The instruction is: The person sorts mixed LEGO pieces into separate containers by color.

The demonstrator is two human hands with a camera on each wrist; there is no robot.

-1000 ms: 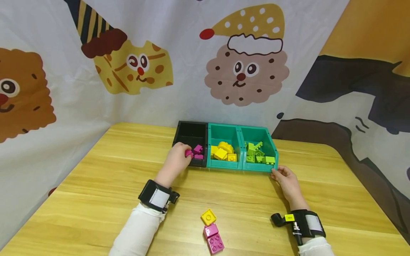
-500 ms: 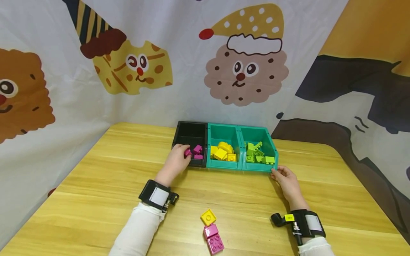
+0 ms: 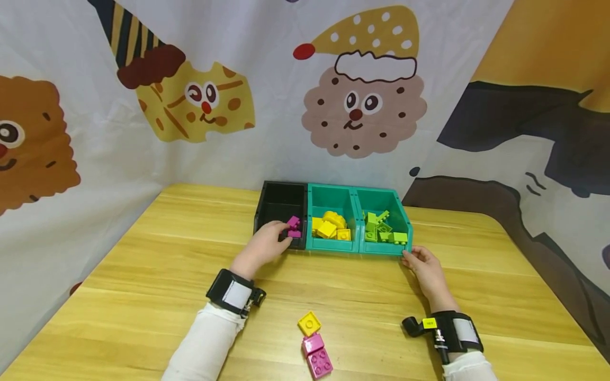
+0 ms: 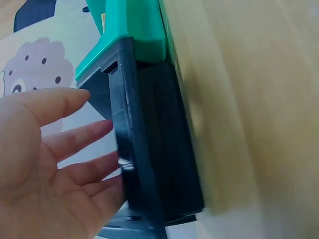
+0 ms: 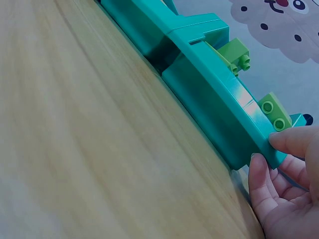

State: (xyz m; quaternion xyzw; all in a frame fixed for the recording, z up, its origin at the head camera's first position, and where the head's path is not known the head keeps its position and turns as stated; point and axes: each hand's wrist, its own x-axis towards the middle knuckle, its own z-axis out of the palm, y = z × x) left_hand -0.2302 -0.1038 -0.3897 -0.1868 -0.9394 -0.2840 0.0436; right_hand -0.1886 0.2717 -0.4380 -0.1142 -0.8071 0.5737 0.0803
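My left hand [image 3: 262,246] reaches over the front wall of the black bin [image 3: 285,198]. In the left wrist view its fingers are spread apart around that wall, with nothing seen between them; the fingertips inside are hidden. Magenta toy bricks [image 3: 293,223] lie in the bin beside the fingers. At the front right corner of the right teal bin [image 3: 385,248], my right hand [image 3: 426,269] pinches the rim between thumb and fingers, as the right wrist view shows. Lime green bricks [image 3: 376,227] fill the front of that bin.
Between these two stands a middle teal bin [image 3: 332,245] with yellow bricks [image 3: 329,226]. Nearer on the wooden table [image 3: 200,211] lie a yellow brick [image 3: 309,323] and two pink bricks [image 3: 316,355] in a row. A printed cloth [image 3: 271,106] hangs right behind the bins.
The magenta brick pinched in my left hand earlier is no longer seen in it; that hand has shifted slightly down and right at the black bin. My right hand stays at its corner.
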